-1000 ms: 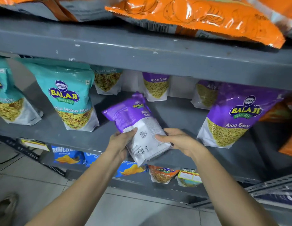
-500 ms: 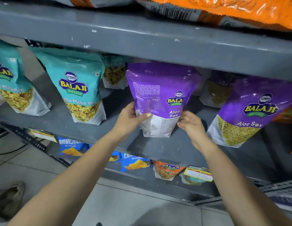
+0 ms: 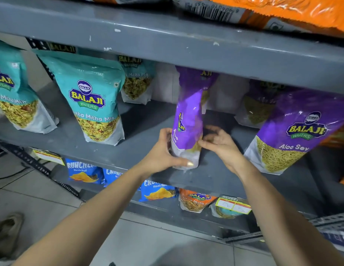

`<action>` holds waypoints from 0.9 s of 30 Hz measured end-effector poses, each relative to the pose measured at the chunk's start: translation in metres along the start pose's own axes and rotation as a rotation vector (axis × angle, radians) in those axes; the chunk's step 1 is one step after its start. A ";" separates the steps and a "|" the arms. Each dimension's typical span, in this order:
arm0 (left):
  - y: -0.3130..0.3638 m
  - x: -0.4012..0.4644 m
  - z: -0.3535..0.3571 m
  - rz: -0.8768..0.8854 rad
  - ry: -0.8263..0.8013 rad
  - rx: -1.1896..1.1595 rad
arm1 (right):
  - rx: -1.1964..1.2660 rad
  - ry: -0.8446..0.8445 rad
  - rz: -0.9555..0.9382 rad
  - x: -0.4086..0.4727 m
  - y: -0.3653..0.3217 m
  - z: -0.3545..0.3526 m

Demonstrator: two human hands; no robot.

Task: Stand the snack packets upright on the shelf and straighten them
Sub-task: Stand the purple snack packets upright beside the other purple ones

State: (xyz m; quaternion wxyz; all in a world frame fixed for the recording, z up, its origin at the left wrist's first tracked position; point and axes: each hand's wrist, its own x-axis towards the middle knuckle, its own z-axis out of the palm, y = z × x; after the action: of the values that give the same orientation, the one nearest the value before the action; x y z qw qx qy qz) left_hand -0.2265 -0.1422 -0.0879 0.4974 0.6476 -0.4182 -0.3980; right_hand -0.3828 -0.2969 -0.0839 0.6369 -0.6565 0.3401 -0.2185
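Observation:
A purple Aloo Sev packet (image 3: 188,120) stands upright near the front of the grey shelf (image 3: 140,150), turned edge-on to me. My left hand (image 3: 163,154) grips its lower left side with the thumb across its white base. My right hand (image 3: 219,143) touches its lower right side with curled fingers. Another purple Aloo Sev packet (image 3: 294,131) stands upright to the right. Teal Khatta Mitha Mix packets (image 3: 92,98) stand upright to the left. Behind them, more teal packets (image 3: 137,81) and purple packets (image 3: 259,104) line the back of the shelf.
The shelf above (image 3: 167,41) hangs low over the packet tops and carries orange packets (image 3: 282,10). Blue chip packets (image 3: 84,171) and an orange packet (image 3: 196,200) sit on the shelf below. Yellow price tags (image 3: 232,206) hang on the lower shelf's edge. Tiled floor lies underneath.
The purple packet went from lying tilted in both hands to upright on the shelf, then turned from back-facing to edge-on. Both hands slid down to its base.

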 end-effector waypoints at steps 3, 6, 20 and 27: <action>0.009 0.015 -0.006 0.051 -0.038 0.156 | -0.133 -0.110 -0.018 0.009 -0.012 -0.008; 0.021 0.032 -0.017 0.066 -0.065 0.201 | -0.039 -0.235 -0.025 0.014 -0.026 -0.017; 0.065 0.048 -0.019 0.145 0.127 -0.225 | 0.212 0.012 -0.155 0.007 -0.040 -0.013; 0.094 0.058 -0.025 0.226 0.251 -0.454 | 0.505 0.150 -0.288 0.004 -0.076 -0.011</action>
State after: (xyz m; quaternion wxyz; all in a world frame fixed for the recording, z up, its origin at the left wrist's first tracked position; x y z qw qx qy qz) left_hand -0.1973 -0.2034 0.0030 0.7189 0.5131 -0.3228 -0.3401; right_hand -0.3750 -0.3105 -0.0089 0.7156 -0.5009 0.2246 -0.4320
